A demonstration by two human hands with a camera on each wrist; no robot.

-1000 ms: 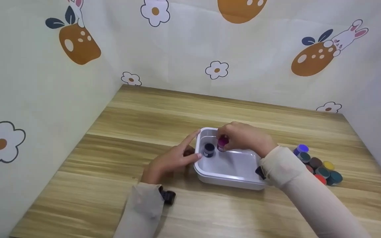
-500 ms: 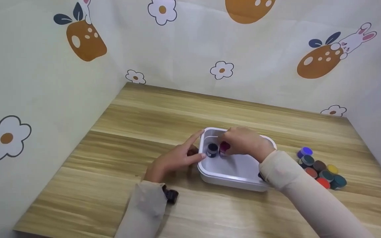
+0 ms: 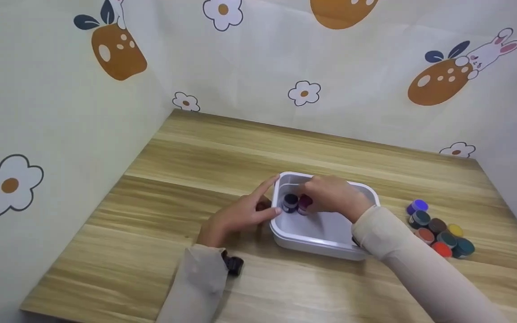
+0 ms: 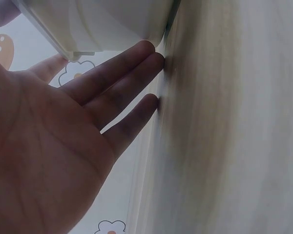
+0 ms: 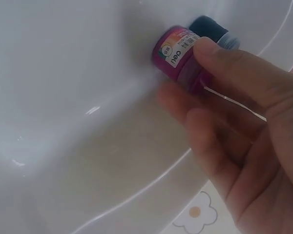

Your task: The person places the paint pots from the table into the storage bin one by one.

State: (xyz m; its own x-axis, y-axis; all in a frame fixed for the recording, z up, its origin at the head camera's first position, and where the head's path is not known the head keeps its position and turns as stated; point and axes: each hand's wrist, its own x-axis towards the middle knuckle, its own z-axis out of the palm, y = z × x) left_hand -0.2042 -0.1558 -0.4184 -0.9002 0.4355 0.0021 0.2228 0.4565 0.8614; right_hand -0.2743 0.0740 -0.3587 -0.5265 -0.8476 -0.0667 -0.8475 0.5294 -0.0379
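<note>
In the head view, a white plastic box (image 3: 321, 247) stands on the wooden table. My right hand (image 3: 332, 197) reaches inside it and pinches a magenta paint jar (image 5: 173, 51) between thumb and fingers, down at the box floor. Right beside that jar, a dark-lidded paint jar (image 3: 290, 202) stands upright in the box's left end. My left hand (image 3: 239, 216) rests at the box's left side, index fingertip and thumb on the rim. Seen from the left wrist, its other fingers (image 4: 124, 95) extend fairly straight below the box wall, their tips close to the tabletop.
To the right of the box stands a cluster of several paint jars (image 3: 437, 226) with blue, green, brown, yellow and red lids. Patterned white cloth walls (image 3: 258, 58) enclose the wooden table (image 3: 222, 152) at the back and sides.
My right hand has lowered the magenta jar to the box floor and brought it close against the dark-lidded jar. The left hand keeps its place at the rim. The head view has shifted slightly.
</note>
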